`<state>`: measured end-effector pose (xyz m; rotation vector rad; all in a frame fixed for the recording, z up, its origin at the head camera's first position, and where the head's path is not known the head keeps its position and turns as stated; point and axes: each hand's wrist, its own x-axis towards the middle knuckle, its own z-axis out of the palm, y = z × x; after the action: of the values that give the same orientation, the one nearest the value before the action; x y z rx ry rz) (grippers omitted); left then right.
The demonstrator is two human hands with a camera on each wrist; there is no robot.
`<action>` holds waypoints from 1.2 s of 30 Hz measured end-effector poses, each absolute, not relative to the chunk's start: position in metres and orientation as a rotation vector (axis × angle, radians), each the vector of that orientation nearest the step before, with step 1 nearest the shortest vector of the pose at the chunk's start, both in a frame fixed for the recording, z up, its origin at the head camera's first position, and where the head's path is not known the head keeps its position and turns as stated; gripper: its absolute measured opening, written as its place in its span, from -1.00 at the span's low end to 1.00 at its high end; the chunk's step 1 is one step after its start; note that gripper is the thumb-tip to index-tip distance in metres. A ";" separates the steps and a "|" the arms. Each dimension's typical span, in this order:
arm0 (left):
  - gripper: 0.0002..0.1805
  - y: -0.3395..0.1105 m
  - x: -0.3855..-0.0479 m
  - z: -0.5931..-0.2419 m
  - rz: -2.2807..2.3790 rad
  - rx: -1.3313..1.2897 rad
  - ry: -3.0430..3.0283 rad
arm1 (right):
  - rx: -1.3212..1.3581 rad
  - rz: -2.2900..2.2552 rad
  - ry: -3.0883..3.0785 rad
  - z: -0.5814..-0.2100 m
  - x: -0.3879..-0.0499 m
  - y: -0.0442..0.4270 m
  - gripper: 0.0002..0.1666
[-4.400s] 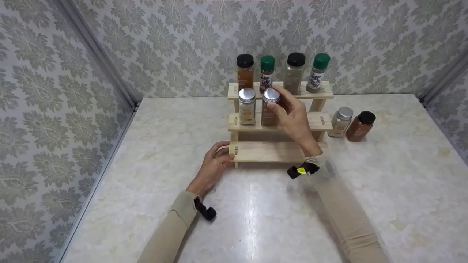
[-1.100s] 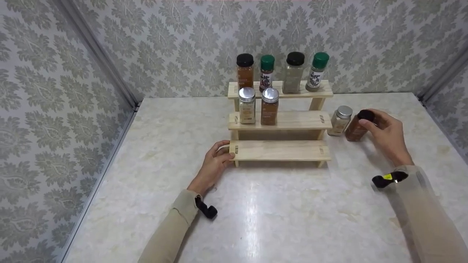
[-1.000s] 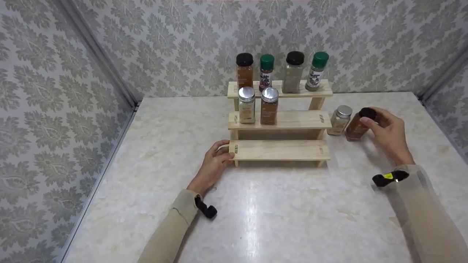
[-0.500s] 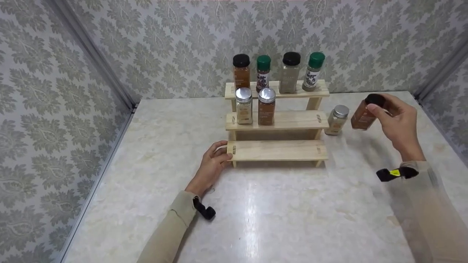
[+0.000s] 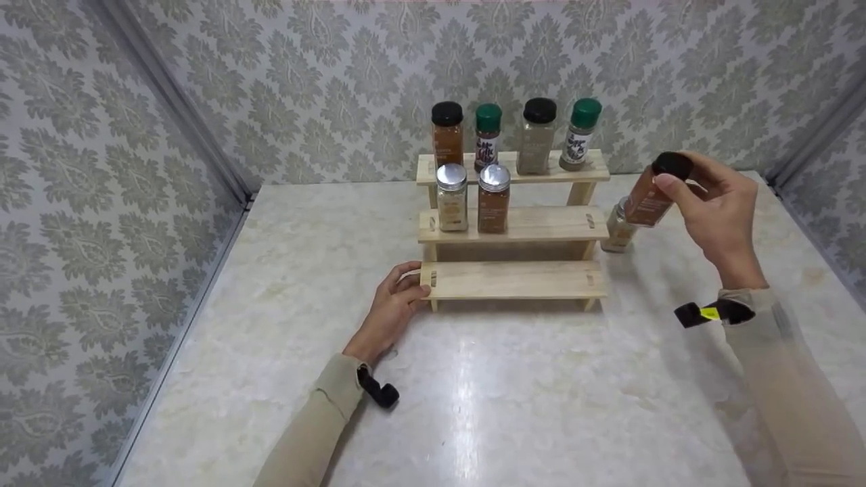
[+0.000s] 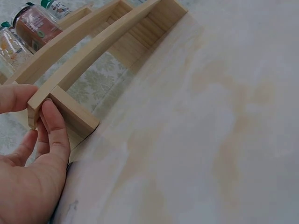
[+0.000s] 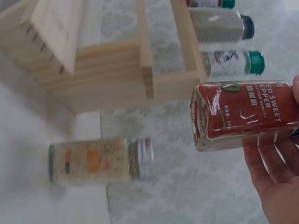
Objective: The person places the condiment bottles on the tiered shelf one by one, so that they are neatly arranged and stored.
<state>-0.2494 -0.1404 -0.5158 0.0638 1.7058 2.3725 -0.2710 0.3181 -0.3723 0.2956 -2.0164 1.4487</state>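
My right hand (image 5: pixel 720 210) holds a square spice jar (image 5: pixel 651 196) of red powder by its black cap, tilted and off the table. Its label (image 7: pixel 266 102) reads "sweet pepper" in the right wrist view. Behind it on the table, partly covered in the head view, stands a silver-capped jar of pale granules (image 7: pixel 93 161). With thumb and fingers my left hand (image 5: pixel 389 304) pinches the left end of the lowest shelf of the three-tier wooden spice rack (image 5: pixel 511 279). Silver-capped jars, one pale (image 5: pixel 452 203) and one reddish-brown (image 5: pixel 493 206), stand on the middle shelf's left half.
On the top shelf stand black-capped orange (image 5: pixel 447 138) and grey-green (image 5: pixel 536 142) jars, alternating with green-capped red (image 5: pixel 487 138) and grey (image 5: pixel 578 138) bottles. A patterned wall (image 5: pixel 338 88) runs behind the marbled table (image 5: pixel 304 237).
My right hand released the reddish-brown jar on the middle shelf, went right, gripped the black-capped red jar and raised it. It now moves leftward over the silver-capped jar. My left hand has stayed.
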 end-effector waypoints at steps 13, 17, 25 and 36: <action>-0.45 -0.140 -0.249 -0.517 2.374 0.075 1.689 | 0.434 1.503 -2.004 -0.356 -0.279 0.257 -0.60; -0.45 -0.140 -0.249 -0.517 2.385 0.056 1.688 | 0.475 1.538 -2.006 -0.355 -0.283 0.241 -0.60; -0.46 -0.141 -0.248 -0.517 2.399 0.032 1.687 | 0.501 1.612 -2.028 -0.360 -0.292 0.216 -0.57; -0.44 -0.140 -0.249 -0.516 2.395 0.017 1.680 | 0.508 1.589 -2.071 -0.370 -0.298 0.194 -0.54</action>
<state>-0.2486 -0.1403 -0.5163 0.0171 1.6800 2.3948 -0.2981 0.1941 -0.3698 0.5084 -2.0711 1.5887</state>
